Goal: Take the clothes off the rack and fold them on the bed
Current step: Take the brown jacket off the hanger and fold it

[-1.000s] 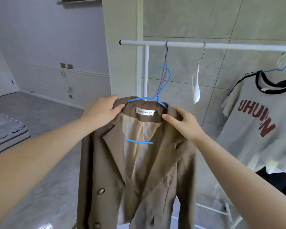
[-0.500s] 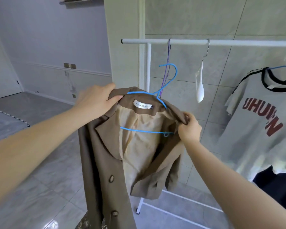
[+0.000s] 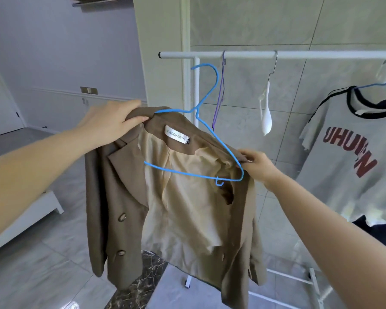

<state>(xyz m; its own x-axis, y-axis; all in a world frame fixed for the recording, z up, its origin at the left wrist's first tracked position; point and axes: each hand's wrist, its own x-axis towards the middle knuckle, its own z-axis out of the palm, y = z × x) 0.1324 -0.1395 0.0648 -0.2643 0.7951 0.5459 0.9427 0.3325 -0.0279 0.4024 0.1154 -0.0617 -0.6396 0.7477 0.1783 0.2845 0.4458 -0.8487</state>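
Left arm extended, left hand [image 3: 112, 123] raised, fingers and thumb pinching the left shoulder of the brown blazer [image 3: 165, 197]. Right hand [image 3: 257, 166] lower, pinching the blazer's right shoulder edge beside the end of the blue hanger [image 3: 206, 139]. Hanger tilted, hook clear of the white rack [image 3: 276, 55], partly out of the collar. Blazer hangs open in the air in front of the rack, lining showing. Grey T-shirt [image 3: 352, 157] on the rack, right.

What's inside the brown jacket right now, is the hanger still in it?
Yes: the blue hanger still sits inside the brown jacket; its right end is pulled clear of the shoulder, its left end hidden under cloth. Beige lining shows.
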